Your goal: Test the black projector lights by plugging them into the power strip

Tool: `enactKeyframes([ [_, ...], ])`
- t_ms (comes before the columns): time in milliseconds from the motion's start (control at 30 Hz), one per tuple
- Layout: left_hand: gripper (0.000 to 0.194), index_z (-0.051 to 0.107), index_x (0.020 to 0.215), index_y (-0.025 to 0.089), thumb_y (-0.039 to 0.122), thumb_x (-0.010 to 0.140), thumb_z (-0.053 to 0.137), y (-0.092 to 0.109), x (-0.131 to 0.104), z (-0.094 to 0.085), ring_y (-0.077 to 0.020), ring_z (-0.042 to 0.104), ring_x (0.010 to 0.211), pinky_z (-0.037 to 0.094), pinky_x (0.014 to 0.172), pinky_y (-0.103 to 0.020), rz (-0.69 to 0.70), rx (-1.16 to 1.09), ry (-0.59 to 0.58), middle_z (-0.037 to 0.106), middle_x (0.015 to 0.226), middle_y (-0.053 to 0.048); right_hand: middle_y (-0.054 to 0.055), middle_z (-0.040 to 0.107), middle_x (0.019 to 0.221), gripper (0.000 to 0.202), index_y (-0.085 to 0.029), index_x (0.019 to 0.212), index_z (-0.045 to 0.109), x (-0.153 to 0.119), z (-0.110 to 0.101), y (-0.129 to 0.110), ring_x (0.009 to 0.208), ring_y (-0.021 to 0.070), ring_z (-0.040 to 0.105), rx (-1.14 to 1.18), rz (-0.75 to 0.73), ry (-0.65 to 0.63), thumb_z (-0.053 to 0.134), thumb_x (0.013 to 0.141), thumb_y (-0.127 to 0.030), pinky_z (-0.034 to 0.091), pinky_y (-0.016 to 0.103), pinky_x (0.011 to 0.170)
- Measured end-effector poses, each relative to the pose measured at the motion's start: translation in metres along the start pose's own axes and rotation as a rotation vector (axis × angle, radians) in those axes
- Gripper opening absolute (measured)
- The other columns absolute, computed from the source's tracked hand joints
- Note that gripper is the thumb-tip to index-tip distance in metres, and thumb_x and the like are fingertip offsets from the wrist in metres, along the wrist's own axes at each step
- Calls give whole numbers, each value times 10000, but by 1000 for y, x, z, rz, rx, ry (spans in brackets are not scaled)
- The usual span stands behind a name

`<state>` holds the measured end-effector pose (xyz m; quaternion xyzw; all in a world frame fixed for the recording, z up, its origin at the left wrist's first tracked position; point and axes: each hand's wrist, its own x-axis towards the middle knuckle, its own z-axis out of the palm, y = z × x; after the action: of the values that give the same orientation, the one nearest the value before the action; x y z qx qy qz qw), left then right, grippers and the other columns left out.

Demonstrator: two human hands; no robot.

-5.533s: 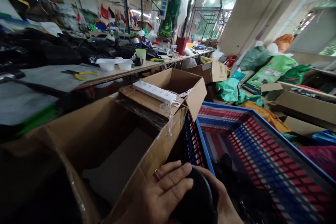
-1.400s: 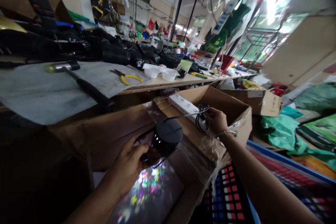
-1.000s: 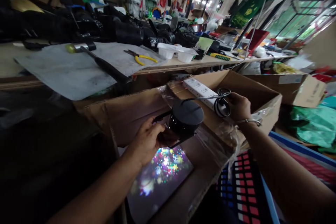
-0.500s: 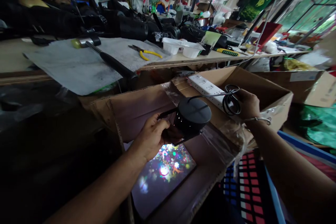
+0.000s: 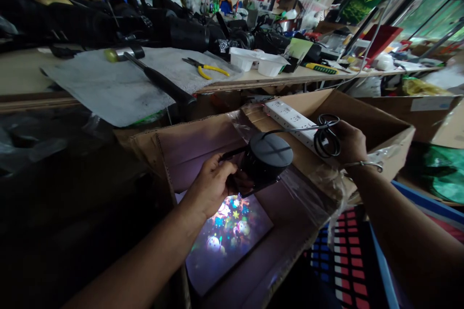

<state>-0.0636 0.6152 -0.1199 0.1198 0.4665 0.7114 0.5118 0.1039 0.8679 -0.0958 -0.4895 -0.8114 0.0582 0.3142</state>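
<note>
Two Steady Grips

Our left hand [image 5: 213, 184] grips the black lamp [image 5: 271, 149] above the open carton [image 5: 197, 147]; our right hand [image 5: 350, 142], right of the carton, holds its looped cord [image 5: 290, 130]. We'd best hold it still, cord slack, so the coloured pattern [image 5: 228, 222] inside the carton falls cleanly.

The underside of the black lamp [image 5: 271, 149] is hidden; so are the fingertips of the right hand [image 5: 350, 142], beside the coiled cable [image 5: 335, 146]. At near right, the basket [image 5: 384, 265] is cut off.
</note>
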Motion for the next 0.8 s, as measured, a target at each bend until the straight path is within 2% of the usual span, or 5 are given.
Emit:
enactKeyframes([
  [333, 203, 486, 772, 167, 127, 578, 530, -3, 1, 0, -153, 599, 447, 470, 462, -231, 5, -20, -8, 590, 500, 19, 157, 660, 817, 253, -66, 956, 657, 0, -2, -5, 764, 206, 582, -31, -28, -44, 494, 816, -200, 333, 229, 592],
  [500, 193, 470, 780, 167, 104, 601, 507, -3, 3, 0, -155, 606, 457, 493, 481, -253, -8, -13, -10, 585, 505, 21, 148, 644, 805, 299, -94, 952, 655, 2, 0, 1, 751, 227, 563, -36, -54, -60, 461, 828, -286, 341, 265, 610],
  [667, 206, 438, 823, 172, 99, 636, 481, -5, 4, -1, -158, 607, 467, 499, 506, -281, -2, 26, -20, 566, 519, 30, 120, 613, 745, 351, -95, 919, 645, 5, 2, 9, 681, 205, 523, -15, -79, -105, 464, 814, -377, 365, 276, 622],
  [800, 250, 418, 912, 190, 127, 674, 457, -10, 3, -3, -161, 595, 469, 484, 487, -291, 44, 126, -32, 553, 570, 39, 92, 616, 699, 299, -110, 875, 645, 15, 3, 14, 645, 173, 517, 11, -78, -99, 448, 821, -328, 367, 252, 591],
])
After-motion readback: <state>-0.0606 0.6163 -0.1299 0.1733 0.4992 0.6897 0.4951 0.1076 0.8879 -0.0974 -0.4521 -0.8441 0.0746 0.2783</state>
